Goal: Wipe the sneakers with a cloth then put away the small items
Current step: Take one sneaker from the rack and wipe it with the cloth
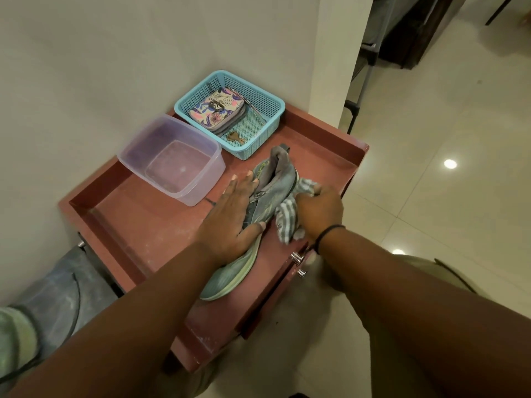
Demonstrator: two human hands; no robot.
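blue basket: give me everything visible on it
The blue basket is a light-blue rectangular tray of what looks like perforated plastic, with mesh walls, a mesh floor and a solid rim. It sits upright at the far corner of the red cabinet top, near the wall, beside the clear tub. Inside lie a floral wallet and a key. Neither hand touches it.

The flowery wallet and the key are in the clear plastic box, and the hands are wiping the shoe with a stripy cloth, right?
Not quite. The head view shows the floral wallet and key in the blue basket, not the clear plastic box. The rest holds: the right hand wipes the sneaker with the striped cloth.
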